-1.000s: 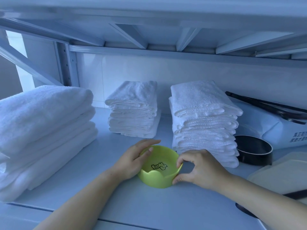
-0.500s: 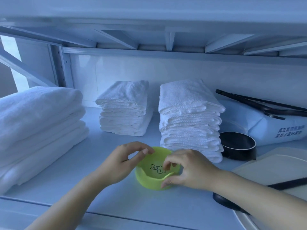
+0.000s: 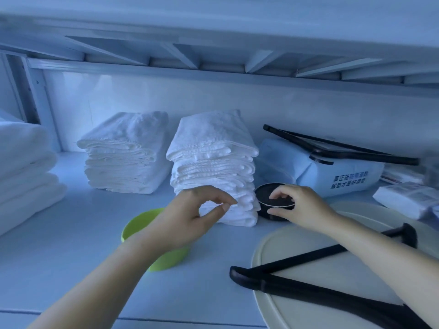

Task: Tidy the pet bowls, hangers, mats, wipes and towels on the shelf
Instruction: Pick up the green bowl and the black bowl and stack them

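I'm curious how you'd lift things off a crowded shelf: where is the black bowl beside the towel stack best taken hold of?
Probably by its front rim, from above and in front: the black bowl stands open side up, with the towel stack close on its left and the blue pack behind.

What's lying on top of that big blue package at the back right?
Black hangers lie across the top of the blue package. How many are stacked is unclear, and they hide the strip of its top beneath them.
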Demonstrator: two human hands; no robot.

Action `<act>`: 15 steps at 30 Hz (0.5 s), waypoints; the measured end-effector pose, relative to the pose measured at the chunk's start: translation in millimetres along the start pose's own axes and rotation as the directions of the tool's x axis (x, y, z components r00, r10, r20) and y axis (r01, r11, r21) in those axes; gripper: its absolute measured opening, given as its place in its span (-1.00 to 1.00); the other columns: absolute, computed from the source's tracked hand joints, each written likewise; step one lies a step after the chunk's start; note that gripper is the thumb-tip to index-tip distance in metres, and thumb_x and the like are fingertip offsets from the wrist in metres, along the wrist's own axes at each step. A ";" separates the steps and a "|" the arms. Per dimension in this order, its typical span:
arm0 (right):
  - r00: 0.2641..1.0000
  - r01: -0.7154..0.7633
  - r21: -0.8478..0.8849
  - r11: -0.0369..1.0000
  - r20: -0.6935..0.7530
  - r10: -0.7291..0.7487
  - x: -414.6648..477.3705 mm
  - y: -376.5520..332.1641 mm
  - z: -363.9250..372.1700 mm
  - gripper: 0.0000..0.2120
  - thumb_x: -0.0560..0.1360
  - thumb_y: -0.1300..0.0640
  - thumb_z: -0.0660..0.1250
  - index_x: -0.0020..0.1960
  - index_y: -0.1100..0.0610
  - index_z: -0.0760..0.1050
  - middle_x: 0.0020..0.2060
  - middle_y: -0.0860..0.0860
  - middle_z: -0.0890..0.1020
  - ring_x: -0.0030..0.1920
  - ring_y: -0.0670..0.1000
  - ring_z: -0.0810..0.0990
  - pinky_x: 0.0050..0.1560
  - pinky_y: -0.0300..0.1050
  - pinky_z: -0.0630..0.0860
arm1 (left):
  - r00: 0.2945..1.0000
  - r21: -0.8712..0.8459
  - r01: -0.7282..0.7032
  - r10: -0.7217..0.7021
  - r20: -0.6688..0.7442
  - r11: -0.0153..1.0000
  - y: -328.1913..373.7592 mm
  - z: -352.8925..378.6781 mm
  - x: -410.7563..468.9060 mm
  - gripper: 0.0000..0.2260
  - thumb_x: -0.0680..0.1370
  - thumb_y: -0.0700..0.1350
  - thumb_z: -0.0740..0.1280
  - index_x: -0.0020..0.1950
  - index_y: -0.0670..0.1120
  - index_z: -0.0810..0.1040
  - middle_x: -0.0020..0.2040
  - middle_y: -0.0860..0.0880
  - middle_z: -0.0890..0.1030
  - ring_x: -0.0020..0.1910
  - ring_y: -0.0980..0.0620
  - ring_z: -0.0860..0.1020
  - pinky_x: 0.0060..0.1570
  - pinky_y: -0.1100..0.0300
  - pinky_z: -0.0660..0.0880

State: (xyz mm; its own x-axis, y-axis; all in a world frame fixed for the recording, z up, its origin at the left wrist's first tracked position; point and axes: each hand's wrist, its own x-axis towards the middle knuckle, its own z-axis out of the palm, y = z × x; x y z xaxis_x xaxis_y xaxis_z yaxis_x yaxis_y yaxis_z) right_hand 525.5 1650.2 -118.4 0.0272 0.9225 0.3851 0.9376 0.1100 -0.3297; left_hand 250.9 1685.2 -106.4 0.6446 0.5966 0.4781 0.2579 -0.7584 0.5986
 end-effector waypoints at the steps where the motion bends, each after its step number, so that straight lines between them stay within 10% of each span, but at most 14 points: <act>1: 1.000 -0.021 -0.041 0.999 0.002 0.022 -0.1 9.5 -1.3 -0.70 0.34 -0.02 0.51 0.02 0.03 0.57 -0.04 -0.17 0.59 0.00 -0.15 0.53 -0.03 -0.39 0.35 | 1.000 0.014 -0.003 0.003 0.005 1.000 3.3 8.5 5.8 -0.85 0.56 -0.08 0.27 0.04 0.13 0.60 0.02 0.23 0.60 0.09 0.32 0.50 0.05 0.52 0.33; 15: 0.980 0.014 -0.225 0.974 0.196 0.032 8.1 47.8 0.9 -0.34 0.33 -0.04 0.51 0.38 -0.07 0.39 0.41 -0.15 0.35 0.40 -0.06 0.33 0.36 -0.11 0.32 | 0.986 0.198 0.124 -0.143 0.086 0.972 5.7 73.6 28.0 -0.86 0.56 0.00 0.26 0.07 0.16 0.55 -0.01 0.29 0.55 0.03 0.28 0.50 0.09 0.35 0.41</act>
State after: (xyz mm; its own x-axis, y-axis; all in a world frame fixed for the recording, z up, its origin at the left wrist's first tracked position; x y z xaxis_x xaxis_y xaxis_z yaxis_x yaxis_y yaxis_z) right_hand 570.2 1663.3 -131.8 -0.0118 0.9802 0.1976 0.9918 0.0366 -0.1222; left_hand 323.3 1678.2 -136.9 0.6607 0.6742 0.3300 0.4735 -0.7154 0.5138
